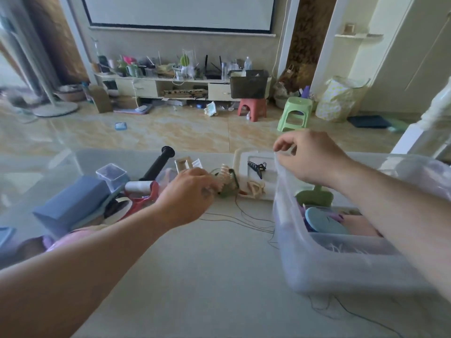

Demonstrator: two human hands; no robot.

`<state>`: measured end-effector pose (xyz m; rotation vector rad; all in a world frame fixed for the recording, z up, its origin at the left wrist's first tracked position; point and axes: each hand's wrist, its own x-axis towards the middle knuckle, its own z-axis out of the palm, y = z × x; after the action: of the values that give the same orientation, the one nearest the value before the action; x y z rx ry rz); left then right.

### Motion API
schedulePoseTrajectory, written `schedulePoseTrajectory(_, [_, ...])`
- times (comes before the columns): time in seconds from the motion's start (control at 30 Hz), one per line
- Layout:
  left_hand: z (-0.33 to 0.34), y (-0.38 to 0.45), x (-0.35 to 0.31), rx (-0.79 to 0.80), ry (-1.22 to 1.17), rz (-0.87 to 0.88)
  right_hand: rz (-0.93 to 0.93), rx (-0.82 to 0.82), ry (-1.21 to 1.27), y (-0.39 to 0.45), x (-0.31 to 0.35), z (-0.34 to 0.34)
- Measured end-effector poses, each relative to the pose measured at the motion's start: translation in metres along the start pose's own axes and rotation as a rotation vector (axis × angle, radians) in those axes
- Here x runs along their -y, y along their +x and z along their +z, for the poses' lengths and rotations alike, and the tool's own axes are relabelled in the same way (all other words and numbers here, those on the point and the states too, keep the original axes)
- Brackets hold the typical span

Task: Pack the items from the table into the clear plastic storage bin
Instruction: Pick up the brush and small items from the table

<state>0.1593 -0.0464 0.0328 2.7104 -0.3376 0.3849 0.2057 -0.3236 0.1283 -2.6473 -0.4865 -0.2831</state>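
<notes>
The clear plastic storage bin (pixel 341 264) stands on the right of the table and holds a round light-blue item (pixel 324 222), a green piece (pixel 314 195) and pink things. My right hand (pixel 310 157) pinches the bin's far left corner rim. At the table's middle, my left hand (pixel 190 193) grips a beige toothed hair claw (pixel 224 178), with a green item under it. Behind lie the white bin lid (pixel 256 162) with a black hair clip (pixel 256 167) and a beige clip (pixel 256 189).
A pile at the left holds a blue box (pixel 70 203), a small clear box (pixel 112 175), a white spool (pixel 139 187), red scissors (pixel 144 200) and a black handle (pixel 158 164). Thin dark threads (pixel 244 220) trail across the table. Stools (pixel 295 113) stand on the floor beyond.
</notes>
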Motion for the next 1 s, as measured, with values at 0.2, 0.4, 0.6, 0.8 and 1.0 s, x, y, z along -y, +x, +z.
schedulePoseTrajectory(0.2, [-0.017,-0.002,0.09,0.141,0.154,-0.193,-0.055,0.201,-0.248,0.062,0.068,0.083])
schedulePoseTrajectory(0.4, [0.024,0.064,0.121,0.219,0.155,-0.164,0.141,0.452,-0.492,0.115,0.054,0.17])
schedulePoseTrajectory(0.6, [0.069,0.124,0.119,0.29,0.287,-0.09,0.16,0.558,-0.473,0.144,0.031,0.22])
schedulePoseTrajectory(0.8, [0.073,0.116,0.116,0.185,0.318,0.036,0.021,0.466,-0.502,0.141,0.029,0.215])
schedulePoseTrajectory(1.0, [0.005,0.074,0.094,0.066,0.028,-0.001,-0.113,0.444,-0.479,0.109,0.052,0.103])
